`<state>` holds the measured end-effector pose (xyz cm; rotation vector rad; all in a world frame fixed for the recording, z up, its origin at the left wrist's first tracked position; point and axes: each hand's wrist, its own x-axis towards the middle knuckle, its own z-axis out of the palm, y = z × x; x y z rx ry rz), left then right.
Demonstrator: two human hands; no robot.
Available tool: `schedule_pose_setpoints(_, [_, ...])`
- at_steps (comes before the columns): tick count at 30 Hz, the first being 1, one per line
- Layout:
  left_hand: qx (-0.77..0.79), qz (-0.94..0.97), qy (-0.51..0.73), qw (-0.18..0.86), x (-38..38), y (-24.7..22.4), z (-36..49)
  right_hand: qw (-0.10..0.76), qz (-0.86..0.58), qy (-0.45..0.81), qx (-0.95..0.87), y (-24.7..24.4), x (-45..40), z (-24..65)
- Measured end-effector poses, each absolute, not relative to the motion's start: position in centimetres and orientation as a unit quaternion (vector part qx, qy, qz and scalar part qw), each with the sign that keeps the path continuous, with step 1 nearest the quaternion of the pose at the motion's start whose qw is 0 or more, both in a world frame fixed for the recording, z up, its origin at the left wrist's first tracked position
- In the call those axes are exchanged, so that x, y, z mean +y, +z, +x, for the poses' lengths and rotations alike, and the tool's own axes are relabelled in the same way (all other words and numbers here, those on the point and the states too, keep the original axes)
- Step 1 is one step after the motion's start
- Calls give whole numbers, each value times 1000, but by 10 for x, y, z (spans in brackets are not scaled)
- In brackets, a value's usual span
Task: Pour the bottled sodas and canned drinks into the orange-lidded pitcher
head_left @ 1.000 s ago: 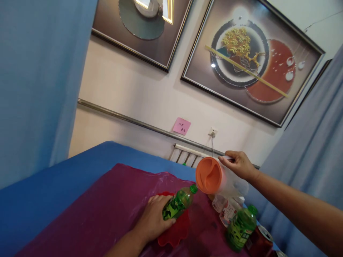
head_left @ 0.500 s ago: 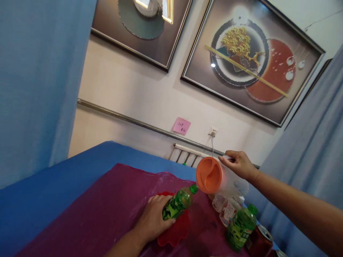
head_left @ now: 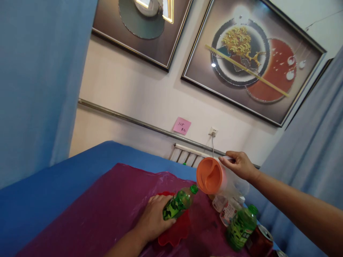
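My left hand (head_left: 154, 218) is closed around a plastic drink bottle (head_left: 178, 203) with a green label. The bottle leans to the right above a red scalloped dish (head_left: 175, 230), its green top close to the pitcher's orange lid. My right hand (head_left: 239, 164) grips the handle of a translucent plastic pitcher (head_left: 232, 182). That pitcher is tipped over to the left, so its orange lid (head_left: 209, 175) faces the bottle top. I cannot tell whether anything flows between them. Part of the dish is hidden behind my left hand and the bottle.
A second green-labelled bottle (head_left: 242, 228) stands at right, beside a dark red can (head_left: 259, 241). Behind it are clear plastic containers (head_left: 227, 212). A magenta sheet (head_left: 107, 210) covers part of the blue table (head_left: 107, 157). Blue curtains (head_left: 43, 89) hang at both sides.
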<state>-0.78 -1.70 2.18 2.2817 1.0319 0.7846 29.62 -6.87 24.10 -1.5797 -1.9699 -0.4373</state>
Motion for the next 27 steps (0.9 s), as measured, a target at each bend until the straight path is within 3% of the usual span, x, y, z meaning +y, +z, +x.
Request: schedule_pose_setpoints(27, [384,842,280,257,-17,23,-8,286,-595,-161,-733,239,-68,297])
